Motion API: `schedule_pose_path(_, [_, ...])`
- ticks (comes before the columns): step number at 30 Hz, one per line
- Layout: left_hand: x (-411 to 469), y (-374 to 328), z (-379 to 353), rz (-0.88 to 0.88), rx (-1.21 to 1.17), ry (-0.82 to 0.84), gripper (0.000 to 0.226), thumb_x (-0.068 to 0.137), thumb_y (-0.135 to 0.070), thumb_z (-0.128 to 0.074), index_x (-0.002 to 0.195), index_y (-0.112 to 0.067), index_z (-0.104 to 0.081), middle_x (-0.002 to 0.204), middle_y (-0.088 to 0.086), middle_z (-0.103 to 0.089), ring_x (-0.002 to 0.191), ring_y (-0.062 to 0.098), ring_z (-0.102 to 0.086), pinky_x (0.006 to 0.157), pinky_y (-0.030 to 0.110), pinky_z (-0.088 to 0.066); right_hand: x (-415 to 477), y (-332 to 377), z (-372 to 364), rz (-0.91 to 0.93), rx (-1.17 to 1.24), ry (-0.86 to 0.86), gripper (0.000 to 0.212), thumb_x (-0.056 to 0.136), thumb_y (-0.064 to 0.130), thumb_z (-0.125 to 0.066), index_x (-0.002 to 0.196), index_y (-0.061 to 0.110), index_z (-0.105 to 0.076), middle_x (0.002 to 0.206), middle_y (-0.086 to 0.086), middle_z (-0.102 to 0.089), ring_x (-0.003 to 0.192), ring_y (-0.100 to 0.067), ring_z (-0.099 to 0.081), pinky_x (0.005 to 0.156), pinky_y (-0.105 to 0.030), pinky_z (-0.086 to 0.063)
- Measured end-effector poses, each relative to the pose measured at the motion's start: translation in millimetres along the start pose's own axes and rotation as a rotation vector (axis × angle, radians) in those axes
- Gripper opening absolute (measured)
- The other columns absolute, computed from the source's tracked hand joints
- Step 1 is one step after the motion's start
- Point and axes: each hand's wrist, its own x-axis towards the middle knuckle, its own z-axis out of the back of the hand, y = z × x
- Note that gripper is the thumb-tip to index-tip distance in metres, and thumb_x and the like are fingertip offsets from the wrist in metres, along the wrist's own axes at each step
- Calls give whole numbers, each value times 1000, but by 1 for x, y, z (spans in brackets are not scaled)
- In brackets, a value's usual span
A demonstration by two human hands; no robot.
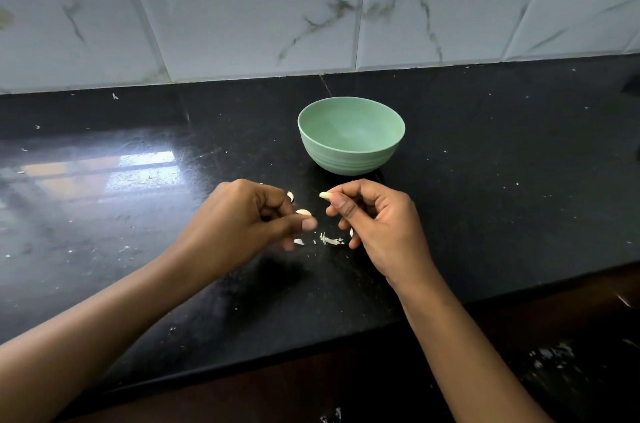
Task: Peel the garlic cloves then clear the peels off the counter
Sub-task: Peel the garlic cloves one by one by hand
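My right hand [374,218] pinches a pale garlic clove [325,195] between thumb and fingertips, a little above the black counter [485,180]. My left hand [249,214] has its fingers curled and pinches a small whitish piece [303,212], a peel or a clove, at its thumb tip. Another small white piece [290,195] lies on the counter just beyond the left fingers. Thin white peels [330,240] are scattered on the counter between and below the two hands. A green bowl [349,159] stands upright just behind the hands and looks empty.
A marble-tiled wall [311,7] rises behind the counter. The counter's front edge [346,339] runs diagonally under my forearms. Tiny white specks dot the counter, and a bright window reflection [114,169] shows at the left.
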Motion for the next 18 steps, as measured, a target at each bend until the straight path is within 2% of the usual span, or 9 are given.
schedule_pose_path(1, [2, -2, 1, -28, 38, -30, 29, 70, -57, -62, 67, -29, -69, 60, -18, -68, 58, 9, -65, 64, 29, -50, 0, 0, 0, 3, 12, -5, 10, 88, 16, -65, 86, 23, -72, 70, 5, -69, 59, -4, -57, 44, -21, -42])
schedule_pose_path(3, [9, -6, 2, -85, 21, -109, 4, 81, -38, -69, 84, -36, -71, 73, -22, -70, 64, 3, -66, 68, 28, -53, 0, 1, 0, -6, 82, -5, 13, 89, 12, -64, 84, 22, -71, 68, 3, -68, 58, -6, -55, 42, -21, -41])
schedule_pose_path(5, [14, -10, 2, -94, -130, -107, 28, 79, -23, -74, 101, -38, -67, 89, -20, -72, 74, 5, -69, 71, 24, -55, 1, 3, 0, -44, 197, 3, 14, 89, 9, -61, 83, 18, -71, 67, 0, -67, 57, -7, -54, 41, -20, -41])
schedule_pose_path(6, [17, -11, 0, -77, -232, -72, 31, 76, -26, -76, 104, -34, -68, 90, -16, -73, 75, 10, -70, 68, 23, -55, 1, 5, 0, -69, 253, 10, 13, 89, 8, -60, 84, 14, -70, 67, -1, -67, 56, -7, -54, 40, -19, -41])
schedule_pose_path(8, [17, -16, -6, -75, -340, -69, 31, 67, -36, -75, 97, -29, -72, 80, -10, -74, 69, 16, -69, 60, 23, -53, 1, 6, 1, -105, 322, 28, 11, 89, 7, -60, 85, 9, -70, 67, -1, -67, 55, -7, -54, 40, -18, -41])
schedule_pose_path(9, [18, -15, -10, -77, -341, -108, 25, 68, -37, -75, 92, -30, -74, 74, -9, -73, 65, 13, -67, 58, 23, -53, 1, 7, 2, -115, 335, 40, 11, 88, 7, -60, 85, 6, -70, 66, -1, -67, 54, -7, -55, 40, -18, -41])
schedule_pose_path(11, [18, -13, -16, -84, -320, -182, 12, 74, -28, -76, 85, -32, -74, 67, -11, -71, 59, 4, -64, 59, 23, -55, 0, 7, 3, -129, 339, 62, 11, 87, 8, -60, 84, 2, -69, 65, -1, -67, 54, -8, -55, 40, -18, -41])
schedule_pose_path(16, [14, -8, -21, -126, -292, -202, 20, 81, -15, -72, 86, -34, -74, 71, -13, -72, 64, 5, -68, 60, 24, -56, 0, 6, 2, -121, 314, 85, 12, 89, 8, -59, 83, 3, -68, 63, 0, -66, 53, -7, -54, 40, -18, -40])
schedule_pose_path(18, [15, -7, -21, -100, -355, -169, 16, 80, -18, -71, 85, -32, -75, 71, -8, -73, 65, 7, -69, 62, 24, -57, 1, 5, 1, -127, 312, 91, 11, 89, 8, -59, 82, 5, -66, 61, 2, -64, 53, -5, -54, 40, -18, -41])
